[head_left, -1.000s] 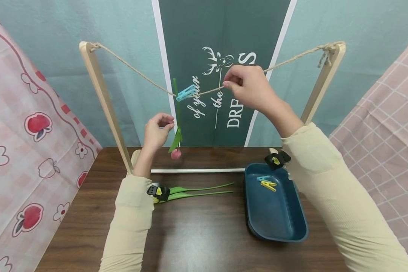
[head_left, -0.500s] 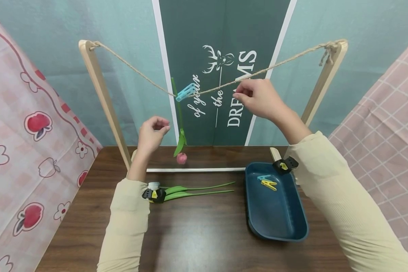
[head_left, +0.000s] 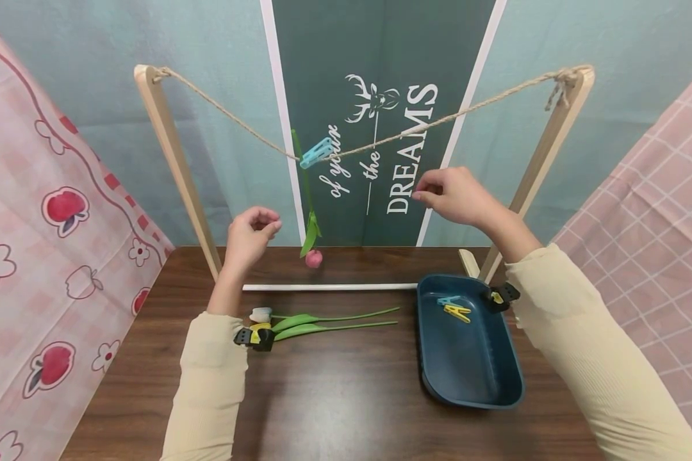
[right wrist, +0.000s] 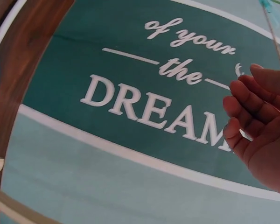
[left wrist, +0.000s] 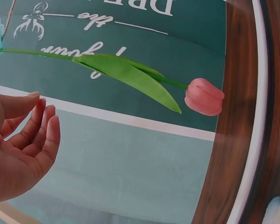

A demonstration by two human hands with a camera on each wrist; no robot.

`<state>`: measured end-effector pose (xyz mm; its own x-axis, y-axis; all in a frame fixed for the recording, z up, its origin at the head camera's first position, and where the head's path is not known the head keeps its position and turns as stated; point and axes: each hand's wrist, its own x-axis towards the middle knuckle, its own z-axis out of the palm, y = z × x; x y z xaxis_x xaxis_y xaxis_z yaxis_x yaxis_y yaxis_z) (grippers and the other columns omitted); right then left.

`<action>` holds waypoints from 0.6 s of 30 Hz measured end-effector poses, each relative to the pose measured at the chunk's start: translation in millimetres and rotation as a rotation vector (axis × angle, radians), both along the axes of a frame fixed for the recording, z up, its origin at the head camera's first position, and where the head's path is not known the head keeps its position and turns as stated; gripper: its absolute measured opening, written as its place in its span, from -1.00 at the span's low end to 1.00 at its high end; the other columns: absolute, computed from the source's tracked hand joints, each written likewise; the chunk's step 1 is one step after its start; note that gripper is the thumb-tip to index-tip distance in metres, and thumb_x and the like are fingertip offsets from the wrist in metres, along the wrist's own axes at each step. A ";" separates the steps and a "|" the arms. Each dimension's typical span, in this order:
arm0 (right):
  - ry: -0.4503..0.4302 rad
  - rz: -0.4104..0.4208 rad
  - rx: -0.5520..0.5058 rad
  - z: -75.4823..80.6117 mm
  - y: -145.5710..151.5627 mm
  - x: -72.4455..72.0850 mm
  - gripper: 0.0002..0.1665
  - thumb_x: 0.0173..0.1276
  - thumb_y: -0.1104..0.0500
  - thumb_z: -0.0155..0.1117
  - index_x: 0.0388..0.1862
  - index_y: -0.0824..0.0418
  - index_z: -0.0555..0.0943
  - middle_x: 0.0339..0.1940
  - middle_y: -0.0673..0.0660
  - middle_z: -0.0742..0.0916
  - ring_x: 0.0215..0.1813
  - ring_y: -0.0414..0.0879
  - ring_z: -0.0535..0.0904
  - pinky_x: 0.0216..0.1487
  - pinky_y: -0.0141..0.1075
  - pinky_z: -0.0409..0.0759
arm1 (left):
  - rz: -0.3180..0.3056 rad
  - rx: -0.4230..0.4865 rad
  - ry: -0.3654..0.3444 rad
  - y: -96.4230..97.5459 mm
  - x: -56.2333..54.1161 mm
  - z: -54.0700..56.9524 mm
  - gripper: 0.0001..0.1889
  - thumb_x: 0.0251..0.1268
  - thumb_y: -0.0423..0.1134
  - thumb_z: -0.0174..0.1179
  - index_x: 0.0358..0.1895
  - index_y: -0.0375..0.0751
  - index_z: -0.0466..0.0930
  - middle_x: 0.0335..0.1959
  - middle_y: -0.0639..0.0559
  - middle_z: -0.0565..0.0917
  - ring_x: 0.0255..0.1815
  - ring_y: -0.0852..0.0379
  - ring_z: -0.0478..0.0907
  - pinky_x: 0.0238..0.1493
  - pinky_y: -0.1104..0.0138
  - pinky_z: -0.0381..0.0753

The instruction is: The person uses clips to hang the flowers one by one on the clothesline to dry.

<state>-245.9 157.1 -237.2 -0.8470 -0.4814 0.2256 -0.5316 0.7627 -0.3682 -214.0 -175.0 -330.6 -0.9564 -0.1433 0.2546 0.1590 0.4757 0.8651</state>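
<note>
A pink tulip (head_left: 314,258) hangs head down from a sagging rope (head_left: 230,117), its stem held there by a light blue clothespin (head_left: 317,153). To the left of the tulip my left hand (head_left: 250,238) is in the air, fingers loosely curled around nothing. In the left wrist view that hand (left wrist: 25,144) shows apart from the tulip's green leaf (left wrist: 130,77). My right hand (head_left: 458,195) hovers below the rope's right half, loosely curled and holding nothing. The right wrist view shows its fingers (right wrist: 247,105) bent with nothing between them.
Two wooden posts (head_left: 175,166) carry the rope, with a white bar (head_left: 329,287) low between them. A blue basin (head_left: 467,378) at right holds a blue clothespin (head_left: 448,299) and a yellow clothespin (head_left: 457,312). Tulips with green stems (head_left: 346,325), one white-headed (head_left: 261,314), lie on the table.
My right hand has let go of the rope and moved down and right. My left hand has drawn back left and down from the tulip, which has swung slightly right.
</note>
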 end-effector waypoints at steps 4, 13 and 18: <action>-0.047 -0.001 0.027 -12.7 10.4 -1.1 -0.88 0.27 0.25 0.18 -0.32 0.31 0.60 -0.53 0.13 0.59 -0.49 -0.03 0.41 -0.45 -0.22 0.37 | 0.002 0.005 -0.002 -2.3 2.6 -4.5 -0.88 0.21 -0.36 0.17 -0.24 -0.34 0.57 -0.37 -0.17 0.61 -0.43 0.12 0.49 -0.41 0.43 0.45; -0.155 -0.016 0.031 -42.3 36.6 1.5 -0.83 0.31 0.21 0.15 -0.38 0.29 0.60 -0.56 0.11 0.60 -0.50 -0.07 0.42 -0.46 -0.23 0.36 | 0.001 0.006 -0.023 -7.3 5.3 -19.6 -0.88 0.21 -0.35 0.17 -0.25 -0.35 0.56 -0.38 -0.18 0.60 -0.39 0.01 0.52 -0.42 0.44 0.46; -0.215 -0.023 0.033 -58.5 52.0 2.0 -0.84 0.30 0.20 0.16 -0.40 0.27 0.60 -0.58 0.07 0.60 -0.50 -0.09 0.44 -0.46 -0.24 0.37 | -0.003 0.022 -0.040 -10.6 7.3 -29.2 -0.88 0.21 -0.35 0.17 -0.25 -0.35 0.56 -0.41 -0.18 0.60 -0.44 0.08 0.52 -0.43 0.44 0.47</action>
<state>-243.9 209.1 -295.7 -0.8850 -0.4651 0.0226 -0.4252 0.7875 -0.4462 -206.7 -185.6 -359.8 -0.9661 -0.1456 0.2133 0.1257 0.4561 0.8810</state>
